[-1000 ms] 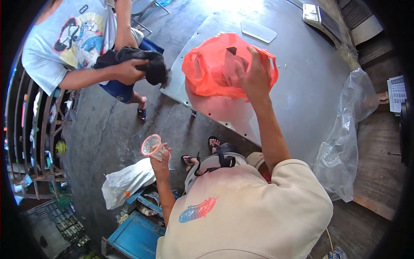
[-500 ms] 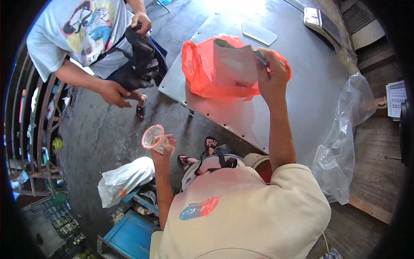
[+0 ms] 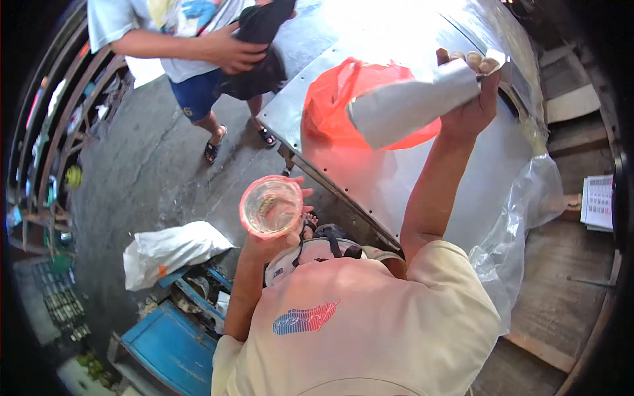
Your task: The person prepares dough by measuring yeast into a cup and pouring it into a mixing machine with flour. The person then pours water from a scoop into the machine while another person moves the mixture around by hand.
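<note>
A clear plastic jar (image 3: 256, 210) with a pinkish-red rim rests in my left hand (image 3: 290, 236), its mouth facing up. Some small brownish bits show at its bottom, too blurred to name. Up over the metal table, my right hand (image 3: 477, 102) grips one end of a silver-grey pouch (image 3: 413, 105). The pouch lies tilted sideways, its other end pointing left toward the jar, with a gap between them. Behind and below it, a red plastic bag (image 3: 323, 109) sits on the table and is partly covered by the pouch.
The metal table (image 3: 370, 175) has a corner jutting left. Across from me a person (image 3: 224, 49) handles a dark cloth. A white sack (image 3: 175, 251) and blue bench (image 3: 168, 346) stand at lower left. Clear plastic sheeting (image 3: 505, 244) hangs off the table's right side.
My left hand has brought the jar up and to the right. My right hand has moved right and up, and the pouch has come clear of the red bag, tipping sideways. The other person has shifted right.
</note>
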`<state>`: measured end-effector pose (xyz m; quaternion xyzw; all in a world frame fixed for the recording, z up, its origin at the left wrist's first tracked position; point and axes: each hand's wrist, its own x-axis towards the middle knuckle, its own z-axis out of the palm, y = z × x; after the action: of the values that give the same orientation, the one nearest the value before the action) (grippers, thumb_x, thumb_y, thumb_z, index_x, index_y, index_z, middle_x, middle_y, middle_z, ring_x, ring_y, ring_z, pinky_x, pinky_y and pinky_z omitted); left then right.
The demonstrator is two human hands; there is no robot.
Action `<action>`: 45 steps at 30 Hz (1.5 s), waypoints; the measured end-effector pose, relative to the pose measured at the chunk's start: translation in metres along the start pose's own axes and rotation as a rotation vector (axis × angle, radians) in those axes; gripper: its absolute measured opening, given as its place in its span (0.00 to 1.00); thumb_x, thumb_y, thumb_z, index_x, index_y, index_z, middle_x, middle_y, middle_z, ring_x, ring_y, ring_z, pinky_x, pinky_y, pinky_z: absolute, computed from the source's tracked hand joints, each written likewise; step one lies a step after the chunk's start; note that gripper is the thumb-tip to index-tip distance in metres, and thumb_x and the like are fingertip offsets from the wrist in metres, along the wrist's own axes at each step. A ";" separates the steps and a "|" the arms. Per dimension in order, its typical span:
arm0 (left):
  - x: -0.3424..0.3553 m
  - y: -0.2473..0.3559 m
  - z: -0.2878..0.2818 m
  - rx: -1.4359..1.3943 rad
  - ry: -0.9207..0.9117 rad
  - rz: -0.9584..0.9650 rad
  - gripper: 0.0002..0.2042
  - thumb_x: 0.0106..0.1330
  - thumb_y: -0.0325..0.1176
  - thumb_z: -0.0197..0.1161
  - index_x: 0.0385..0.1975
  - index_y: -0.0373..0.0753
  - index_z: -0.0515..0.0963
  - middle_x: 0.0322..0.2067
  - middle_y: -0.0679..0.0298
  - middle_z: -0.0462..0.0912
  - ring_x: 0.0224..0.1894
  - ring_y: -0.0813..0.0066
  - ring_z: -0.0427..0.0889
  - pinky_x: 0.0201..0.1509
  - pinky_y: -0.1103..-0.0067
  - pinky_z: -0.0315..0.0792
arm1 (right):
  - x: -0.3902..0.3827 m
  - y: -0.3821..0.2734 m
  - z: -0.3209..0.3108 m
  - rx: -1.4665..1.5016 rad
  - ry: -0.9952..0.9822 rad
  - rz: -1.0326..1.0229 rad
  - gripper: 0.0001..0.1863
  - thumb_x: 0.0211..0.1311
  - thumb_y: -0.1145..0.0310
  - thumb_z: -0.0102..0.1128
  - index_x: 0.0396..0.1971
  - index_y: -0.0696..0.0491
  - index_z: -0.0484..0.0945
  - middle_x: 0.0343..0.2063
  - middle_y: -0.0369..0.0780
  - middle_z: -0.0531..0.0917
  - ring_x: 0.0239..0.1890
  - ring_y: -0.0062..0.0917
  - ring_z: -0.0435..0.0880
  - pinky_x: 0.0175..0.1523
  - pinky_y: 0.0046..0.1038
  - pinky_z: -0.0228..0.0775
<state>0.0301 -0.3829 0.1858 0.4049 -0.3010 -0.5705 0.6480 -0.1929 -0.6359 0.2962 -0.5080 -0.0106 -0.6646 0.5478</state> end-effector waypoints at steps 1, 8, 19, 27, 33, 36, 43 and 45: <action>0.002 0.001 0.001 -0.221 -0.144 -0.034 0.32 0.47 0.41 0.71 0.50 0.35 0.68 0.59 0.49 0.61 0.56 0.56 0.70 0.50 0.66 0.74 | 0.002 0.008 0.009 0.228 -0.176 0.041 0.13 0.67 0.60 0.43 0.34 0.54 0.71 0.29 0.36 0.74 0.36 0.28 0.75 0.53 0.42 0.68; -0.029 0.009 0.017 -0.661 -0.357 0.112 0.33 0.45 0.40 0.74 0.51 0.38 0.66 0.65 0.55 0.48 0.64 0.51 0.56 0.54 0.42 0.62 | -0.031 0.078 0.097 0.773 -0.523 0.308 0.09 0.66 0.62 0.46 0.32 0.52 0.70 0.22 0.33 0.69 0.32 0.25 0.72 0.58 0.45 0.60; -0.144 0.015 -0.054 -0.738 -0.049 0.371 0.31 0.51 0.50 0.67 0.52 0.42 0.66 0.52 0.65 0.70 0.61 0.64 0.63 0.61 0.41 0.52 | -0.127 0.123 0.261 0.227 -0.805 0.560 0.19 0.61 0.53 0.50 0.34 0.58 0.69 0.28 0.44 0.76 0.39 0.35 0.78 0.56 0.45 0.62; -0.257 0.067 -0.117 -0.613 0.029 0.640 0.41 0.48 0.52 0.69 0.60 0.40 0.58 0.60 0.55 0.62 0.64 0.55 0.59 0.64 0.46 0.51 | -0.223 0.141 0.365 0.162 -1.080 0.869 0.60 0.31 0.45 0.73 0.60 0.64 0.51 0.47 0.52 0.73 0.51 0.40 0.75 0.55 0.38 0.67; -0.335 0.087 -0.156 -0.531 0.162 0.823 0.38 0.51 0.54 0.65 0.58 0.40 0.61 0.59 0.55 0.62 0.63 0.55 0.60 0.64 0.46 0.50 | -0.306 0.157 0.451 0.453 -0.908 0.946 0.52 0.37 0.50 0.72 0.59 0.63 0.55 0.52 0.53 0.71 0.52 0.41 0.74 0.58 0.42 0.65; -0.361 0.100 -0.175 -0.500 0.215 0.890 0.35 0.52 0.53 0.64 0.56 0.41 0.63 0.59 0.57 0.63 0.63 0.57 0.60 0.64 0.46 0.51 | -0.338 0.165 0.492 0.624 -0.831 1.055 0.45 0.42 0.53 0.70 0.58 0.59 0.59 0.55 0.52 0.68 0.56 0.43 0.70 0.60 0.43 0.63; -0.418 0.120 -0.197 -0.437 0.489 1.004 0.34 0.55 0.52 0.62 0.57 0.40 0.61 0.50 0.62 0.68 0.59 0.65 0.64 0.63 0.48 0.52 | -0.419 0.167 0.560 0.878 -0.863 1.402 0.44 0.50 0.45 0.60 0.63 0.52 0.53 0.60 0.49 0.61 0.61 0.45 0.63 0.61 0.49 0.58; -0.430 0.119 -0.210 -0.420 0.546 1.017 0.35 0.55 0.52 0.62 0.58 0.40 0.59 0.49 0.63 0.68 0.57 0.66 0.65 0.64 0.48 0.52 | -0.436 0.167 0.575 0.941 -0.759 1.645 0.45 0.51 0.41 0.56 0.63 0.52 0.53 0.61 0.50 0.59 0.60 0.45 0.63 0.60 0.48 0.60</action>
<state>0.1963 0.0801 0.2169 0.2058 -0.1608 -0.1127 0.9587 0.2616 -0.0620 0.1844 -0.2682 -0.0915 0.1940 0.9392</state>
